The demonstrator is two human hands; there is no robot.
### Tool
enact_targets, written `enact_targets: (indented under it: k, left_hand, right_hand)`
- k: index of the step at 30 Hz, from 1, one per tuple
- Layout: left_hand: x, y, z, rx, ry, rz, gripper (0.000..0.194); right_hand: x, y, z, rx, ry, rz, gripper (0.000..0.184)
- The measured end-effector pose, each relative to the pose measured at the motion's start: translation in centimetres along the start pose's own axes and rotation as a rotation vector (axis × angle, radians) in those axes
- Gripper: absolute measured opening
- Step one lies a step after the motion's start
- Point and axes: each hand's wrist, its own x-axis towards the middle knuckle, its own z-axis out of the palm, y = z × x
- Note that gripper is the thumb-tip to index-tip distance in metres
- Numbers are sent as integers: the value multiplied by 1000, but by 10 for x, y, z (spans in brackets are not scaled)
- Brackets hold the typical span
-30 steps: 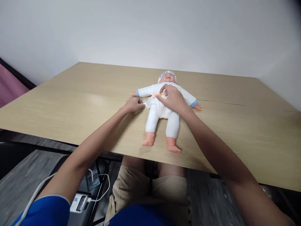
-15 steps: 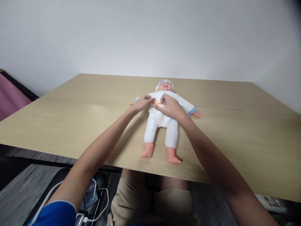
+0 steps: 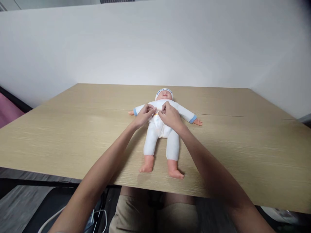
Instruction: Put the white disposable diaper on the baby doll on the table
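Note:
A baby doll [image 3: 151, 142] in white clothes with blue cuffs lies on its back, feet toward me. Its printed white cap [image 3: 164, 90] has dark lettering. Around its hips sits a white diaper [image 3: 159, 125], with a small orange-yellow mark at the front waist. My left hand [image 3: 145, 115] pinches the diaper's waist on the left side, thumb and fingers pressed together. Close beside it, my right hand [image 3: 170, 115] has its fingers curled at the waist on the right. The fingers hide the exact edges being gripped.
The doll lies on a wide wooden table [image 3: 73, 139] with a seam across it. A white wall [image 3: 155, 48] rises behind. At the left is something pink [image 3: 9, 106]; a white cable [image 3: 52, 218] runs below the table's front edge.
The camera view has tilted up, so more of the wall shows and the doll appears lower and slightly left. Both hands stay at the diaper's waist, with the right fingers slightly shifted.

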Motion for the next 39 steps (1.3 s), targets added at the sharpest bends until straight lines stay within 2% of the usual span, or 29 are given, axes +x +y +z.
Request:
enact_targets:
  k: [3,6,8,11,13,15,18,20,26,33,39]
  left_hand:
    - [-20,12,11,90,140,28,26]
    - [-56,31,20,321,237,156,24]
    - [-84,41,22,465,152,241,26]
    - [-118,44,17,607,-104,279,33]
    - [-130,37,10,664,-220,285,35]
    - [-132,27,5,653,-247,272,33]
    - [-124,13,5,603,-172,219,29]
    - [-117,7,10,608,-120,183,34]
    - [-108,0,20,728,-101,177,39]
    - [-113,0,16,665,-80,263,19]
    - [-116,5,15,588,-80,311,14]
  right_hand:
    - [-6,-4,-8,65,90,-12,23]
    - [-32,-15,-23,80,203,-135,21]
    - [-62,-23,-35,123,165,-178,14]
    - [-113,-25,-48,279,-70,-122,11]
    - [-138,-19,-52,287,-205,-94,10]
    - [-150,-9,-53,214,-215,-73,9]
    - [-150,4,-48,111,-117,-22,12]
    - [-144,8,-42,46,-92,-13,15]
    - [-138,7,-21,-164,-52,-106,23]
    - [-148,11,-16,-125,-20,-133,12]
    - [-153,5,-18,-81,-40,-117,16]
